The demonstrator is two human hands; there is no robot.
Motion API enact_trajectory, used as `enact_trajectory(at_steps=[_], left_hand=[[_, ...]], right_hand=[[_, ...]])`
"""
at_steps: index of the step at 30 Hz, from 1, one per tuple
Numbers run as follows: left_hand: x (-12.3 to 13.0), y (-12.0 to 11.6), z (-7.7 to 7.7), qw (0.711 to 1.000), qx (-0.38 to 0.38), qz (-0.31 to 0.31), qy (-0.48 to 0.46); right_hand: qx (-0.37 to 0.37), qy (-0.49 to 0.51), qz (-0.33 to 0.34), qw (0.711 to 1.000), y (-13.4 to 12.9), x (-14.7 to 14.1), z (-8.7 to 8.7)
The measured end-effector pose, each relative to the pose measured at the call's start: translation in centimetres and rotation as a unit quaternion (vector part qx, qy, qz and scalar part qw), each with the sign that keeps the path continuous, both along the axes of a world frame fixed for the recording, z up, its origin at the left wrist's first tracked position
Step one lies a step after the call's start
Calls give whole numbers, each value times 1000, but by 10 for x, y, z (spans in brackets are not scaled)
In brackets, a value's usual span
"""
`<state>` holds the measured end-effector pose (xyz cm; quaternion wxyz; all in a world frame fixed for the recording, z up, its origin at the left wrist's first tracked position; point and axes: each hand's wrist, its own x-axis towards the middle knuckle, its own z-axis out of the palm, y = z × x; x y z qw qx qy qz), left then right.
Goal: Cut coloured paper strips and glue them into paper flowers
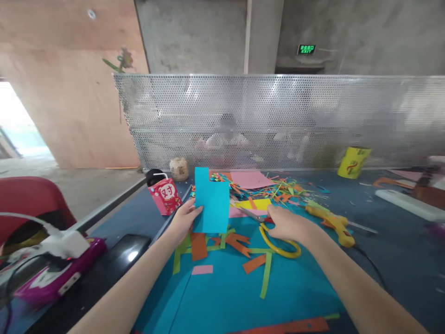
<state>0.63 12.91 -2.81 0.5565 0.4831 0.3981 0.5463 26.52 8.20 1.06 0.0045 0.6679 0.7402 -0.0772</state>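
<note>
Upright in my left hand [184, 220] is a blue paper piece [212, 207], pinched at its left edge, with a notch cut from its upper right. My right hand [285, 223] holds scissors [280, 247] with yellow and red handles, their blades pointing left toward the paper's right edge. The blades look slightly parted and do not touch the blue paper. Orange, green and pink paper strips [254, 264] lie on a large blue sheet [215, 297] under my hands. Behind the scissors are a yellow paper [255, 204] and a pink sheet [251, 179].
A yellow glue gun [332, 223] lies right of my right hand. On the left are a red drink carton [165, 195], a black phone [121, 260] and a purple power strip [62, 273]. Farther back stand a yellow roll [353, 162] and a perforated metal screen [299, 111].
</note>
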Motion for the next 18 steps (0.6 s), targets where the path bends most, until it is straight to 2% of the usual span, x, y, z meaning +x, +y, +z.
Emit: enact_trajectory(at_steps=[7, 11, 18], left_hand=[[-3, 1, 0, 999, 42, -26, -23], [-5, 5, -2, 998, 63, -17, -16], [-7, 3, 0, 996, 68, 62, -4]], right_hand=[[-58, -45, -51, 996, 4, -1, -5], [-2, -54, -68, 996, 6, 1, -5], [117, -8, -73, 990, 10, 8, 6]])
